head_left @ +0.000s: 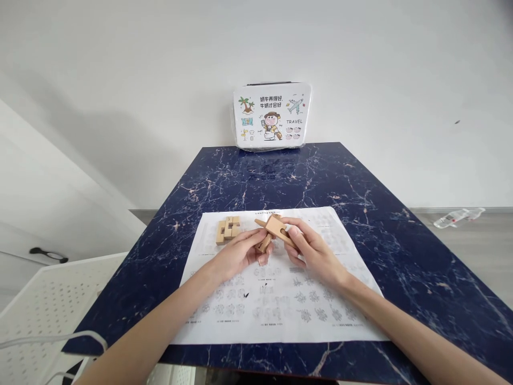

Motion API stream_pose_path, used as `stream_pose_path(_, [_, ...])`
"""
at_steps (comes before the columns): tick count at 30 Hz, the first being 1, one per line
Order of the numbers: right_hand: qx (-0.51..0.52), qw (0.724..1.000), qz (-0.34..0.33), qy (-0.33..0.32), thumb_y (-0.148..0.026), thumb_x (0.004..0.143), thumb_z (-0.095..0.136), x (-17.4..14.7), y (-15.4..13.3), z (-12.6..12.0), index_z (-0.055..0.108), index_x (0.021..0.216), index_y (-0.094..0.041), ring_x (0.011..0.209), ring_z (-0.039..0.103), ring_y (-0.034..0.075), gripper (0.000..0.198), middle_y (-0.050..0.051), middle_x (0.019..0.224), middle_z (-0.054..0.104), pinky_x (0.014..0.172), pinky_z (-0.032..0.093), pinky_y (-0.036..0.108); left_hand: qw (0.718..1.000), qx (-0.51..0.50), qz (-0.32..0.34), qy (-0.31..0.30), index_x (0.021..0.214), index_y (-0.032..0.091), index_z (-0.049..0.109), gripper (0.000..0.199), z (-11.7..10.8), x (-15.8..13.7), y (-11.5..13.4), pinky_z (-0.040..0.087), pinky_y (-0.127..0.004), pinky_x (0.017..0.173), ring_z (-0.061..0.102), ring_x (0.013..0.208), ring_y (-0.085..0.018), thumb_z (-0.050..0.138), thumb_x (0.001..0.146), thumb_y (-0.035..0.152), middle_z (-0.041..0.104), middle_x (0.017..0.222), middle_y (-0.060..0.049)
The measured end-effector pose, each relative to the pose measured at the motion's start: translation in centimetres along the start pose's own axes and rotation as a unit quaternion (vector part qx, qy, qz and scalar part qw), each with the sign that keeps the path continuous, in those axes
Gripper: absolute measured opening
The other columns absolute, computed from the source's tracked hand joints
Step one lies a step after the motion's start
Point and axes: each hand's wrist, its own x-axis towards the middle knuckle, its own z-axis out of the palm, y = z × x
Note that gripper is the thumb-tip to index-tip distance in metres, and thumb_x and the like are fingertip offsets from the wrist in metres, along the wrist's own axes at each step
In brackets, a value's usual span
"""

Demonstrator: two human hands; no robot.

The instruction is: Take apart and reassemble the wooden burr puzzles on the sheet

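Looks like a fitting-together step just below centre frame, left hand (pixel 241 252) gripping a small dark-marked wooden piece (pixel 263 246), right hand (pixel 313 249) pinching a slotted wooden block (pixel 276 225) over the printed sheet (pixel 280 332), so next move probably calls for lining up that slot.

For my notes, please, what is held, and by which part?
Wooden pieces: right hand on the right end of the slotted one; left hand, their left side.

head view | worn, facing forward and down | close over table (pixel 280 184)
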Motion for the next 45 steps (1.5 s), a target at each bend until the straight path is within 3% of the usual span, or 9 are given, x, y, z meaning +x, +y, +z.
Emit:
stream_pose_path(7, [0.008,1.000,-0.002,-0.016,-0.055,0.111,0.042,-0.3,-0.5,0.2,0.048,0.138,-0.027,0.053,0.036,0.011,0.040,-0.006,0.077,0.045,0.051,0.031,0.029,0.997,-0.073,-0.028,-0.009,0.081,0.014,0.062,0.026,-0.4,0.1,-0.1,0.040,-0.023,0.057,0.047,0.054,-0.007,0.068,0.100,0.030,0.057,0.073,-0.001])
stream_pose_path(12, [0.004,1.000,-0.004,-0.030,-0.050,0.110,0.046,-0.3,-0.5,0.3,0.043,0.142,-0.029,0.056,0.042,0.012,0.038,-0.004,0.082,0.050,0.052,0.035,0.030,0.995,-0.093,-0.037,-0.014,0.087,0.014,0.065,0.019,-0.4,0.1,-0.3,0.040,-0.023,0.058,0.044,0.053,-0.007,0.066,0.100,0.027,0.054,0.072,0.001])
stream_pose_path(18, [-0.019,0.999,-0.021,-0.014,-0.049,0.110,0.048,-0.2,0.1,0.1,0.034,0.137,-0.032,0.058,0.045,0.012,0.035,-0.004,0.087,0.057,0.054,0.038,0.029,1.000,0.014,-0.004,-0.024,0.085,0.014,0.065,0.029,-0.3,-0.2,-0.4,0.043,-0.028,0.061,0.049,0.057,-0.010,0.061,0.104,0.035,0.057,0.075,-0.003])
stream_pose_path(23, [-0.054,0.998,-0.019,0.004,-0.052,0.108,0.051,0.1,0.7,-0.1,0.043,0.124,-0.028,0.057,0.045,0.012,0.031,-0.004,0.081,0.058,0.052,0.037,0.028,0.995,0.088,0.002,-0.039,0.092,0.015,0.065,0.030,-0.2,-0.7,0.0,0.044,-0.028,0.058,0.049,0.058,-0.010,0.052,0.108,0.037,0.056,0.080,-0.003])
stream_pose_path(29, [-0.085,0.996,0.010,0.032,-0.056,0.104,0.056,0.3,0.9,-0.3,0.050,0.114,-0.024,0.052,0.048,0.011,0.035,-0.003,0.077,0.060,0.049,0.037,0.028,0.990,0.106,-0.022,-0.093,0.106,0.018,0.062,0.019,0.1,-1.1,0.6,0.042,-0.026,0.052,0.045,0.057,-0.009,0.053,0.106,0.034,0.053,0.089,-0.002])
stream_pose_path(35, [-0.112,0.993,0.003,0.042,-0.057,0.104,0.056,0.0,0.5,-0.2,0.052,0.114,-0.026,0.045,0.049,0.009,0.033,-0.004,0.077,0.062,0.044,0.037,0.027,0.972,0.214,0.009,-0.098,0.113,0.018,0.058,0.022,0.6,-1.5,0.9,0.043,-0.025,0.052,0.046,0.054,-0.008,0.061,0.104,0.038,0.047,0.077,0.004])
stream_pose_path(38, [-0.097,0.994,-0.008,0.054,-0.056,0.104,0.057,0.1,0.2,-0.2,0.054,0.114,-0.026,0.045,0.049,0.009,0.032,-0.004,0.077,0.062,0.044,0.037,0.027,0.979,0.178,0.017,-0.100,0.118,0.019,0.056,0.026,0.7,-1.3,0.9,0.041,-0.023,0.047,0.048,0.048,-0.006,0.063,0.104,0.039,0.050,0.079,0.004])
stream_pose_path(41, [-0.081,0.995,-0.023,0.045,-0.054,0.105,0.055,0.1,0.1,-0.2,0.057,0.110,-0.026,0.047,0.050,0.008,0.029,-0.002,0.085,0.064,0.046,0.038,0.027,0.989,0.123,0.012,-0.087,0.111,0.018,0.058,0.024,0.4,-1.1,0.7,0.039,-0.022,0.043,0.051,0.044,-0.005,0.061,0.105,0.042,0.053,0.079,0.004])
stream_pose_path(45, [-0.074,0.996,-0.037,0.035,-0.054,0.107,0.052,0.2,0.1,-0.1,0.059,0.105,-0.024,0.050,0.050,0.008,0.030,0.000,0.090,0.063,0.048,0.039,0.029,0.996,0.032,-0.009,-0.080,0.103,0.017,0.063,0.028,0.0,-0.9,0.3,0.033,-0.019,0.039,0.043,0.039,-0.005,0.057,0.107,0.044,0.049,0.065,0.006])
